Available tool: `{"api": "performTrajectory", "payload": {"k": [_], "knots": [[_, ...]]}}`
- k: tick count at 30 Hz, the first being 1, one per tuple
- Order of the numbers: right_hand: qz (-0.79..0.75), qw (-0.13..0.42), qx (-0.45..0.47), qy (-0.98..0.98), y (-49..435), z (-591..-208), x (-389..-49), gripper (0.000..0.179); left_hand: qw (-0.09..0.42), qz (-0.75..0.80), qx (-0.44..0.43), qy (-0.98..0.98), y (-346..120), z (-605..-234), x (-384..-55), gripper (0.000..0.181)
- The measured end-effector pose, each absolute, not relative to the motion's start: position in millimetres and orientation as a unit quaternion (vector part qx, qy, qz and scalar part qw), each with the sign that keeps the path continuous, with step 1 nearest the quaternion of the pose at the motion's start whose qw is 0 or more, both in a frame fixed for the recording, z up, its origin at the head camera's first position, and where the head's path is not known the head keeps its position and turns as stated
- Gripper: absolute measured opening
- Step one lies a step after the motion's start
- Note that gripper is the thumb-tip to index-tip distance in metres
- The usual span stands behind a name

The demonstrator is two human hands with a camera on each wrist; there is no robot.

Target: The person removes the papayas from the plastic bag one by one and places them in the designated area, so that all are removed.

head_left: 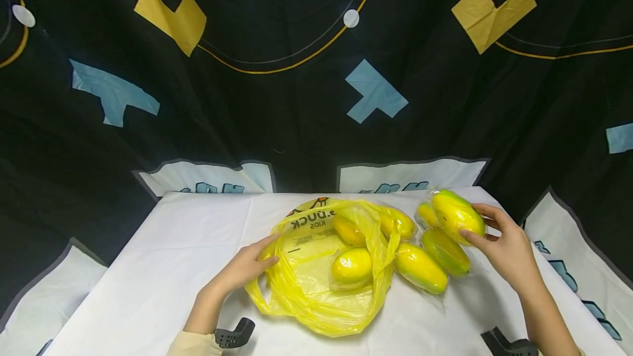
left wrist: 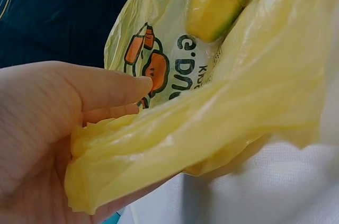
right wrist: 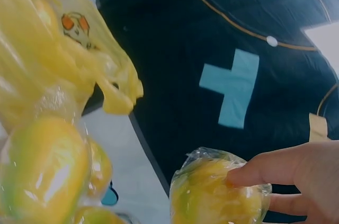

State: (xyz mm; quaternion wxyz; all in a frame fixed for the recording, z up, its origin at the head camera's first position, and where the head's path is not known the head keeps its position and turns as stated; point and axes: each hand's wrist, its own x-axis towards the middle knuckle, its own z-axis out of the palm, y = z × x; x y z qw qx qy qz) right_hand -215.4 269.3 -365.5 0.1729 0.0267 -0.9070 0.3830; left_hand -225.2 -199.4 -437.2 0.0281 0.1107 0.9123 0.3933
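A yellow plastic bag with printed lettering lies with its mouth spread wide. My left hand holds the left side of its rim, thumb on the inner side and fingers behind the film. Within the bag are a plastic-wrapped mango and others, one seen partly through the film. My right hand grips a yellow-green wrapped mango between thumb and fingers, above the loose ones. In the right wrist view, clear wrap bunches around that held mango.
Several wrapped mangoes, among them a greener mango and a yellow mango, lie against the bag's right side. All stand on a white-covered table. Behind it hangs a dark patterned cloth.
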Motion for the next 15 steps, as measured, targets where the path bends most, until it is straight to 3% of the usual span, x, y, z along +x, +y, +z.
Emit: {"api": "performTrajectory", "payload": {"k": [15], "knots": [[0.365,0.123,-0.024,-0.922,302,-384,-228,0.061,0.029,0.393,0.109,0.913,-199,-438,-225,0.053]]}}
